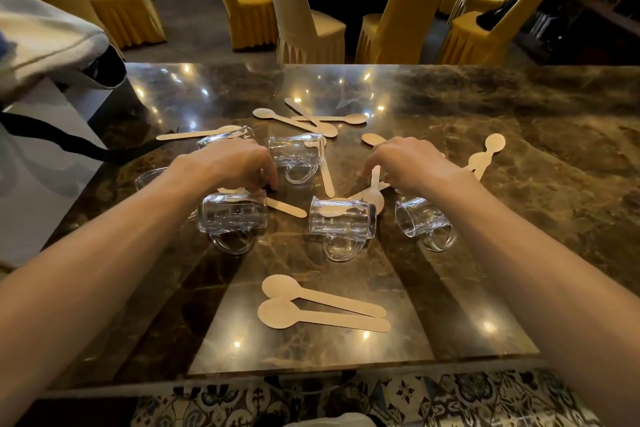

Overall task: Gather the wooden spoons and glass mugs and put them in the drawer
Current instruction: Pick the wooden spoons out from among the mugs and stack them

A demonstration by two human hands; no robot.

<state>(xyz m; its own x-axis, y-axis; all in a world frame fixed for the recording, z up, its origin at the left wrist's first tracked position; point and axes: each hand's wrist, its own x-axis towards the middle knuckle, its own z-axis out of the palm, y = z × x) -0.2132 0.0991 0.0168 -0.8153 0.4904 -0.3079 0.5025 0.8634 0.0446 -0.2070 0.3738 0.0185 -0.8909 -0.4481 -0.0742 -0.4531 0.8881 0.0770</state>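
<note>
The right hand (405, 163) has its fingers curled downward and pinches the handle of a wooden spoon (375, 196), whose bowl hangs toward the table just beyond a glass mug (341, 224) lying on its side. The left hand (232, 163) is curled as well, fingertips down at another spoon (287, 208) whose handle pokes out to the right; whether it actually grips that spoon cannot be told. Just on the near side of the left hand lies a second mug (233, 218) on its side, and a third mug (298, 152) lies between the two hands, a little farther out. A fourth mug (420, 220) lies tipped over just beside the right wrist. Closest to the person, a pair of spoons (277, 313) lie side by side, well apart from both hands. More spoons (311, 120) cross one another beyond the hands on the marble table (519, 114), with yellow-covered chairs (408, 10) behind it
</note>
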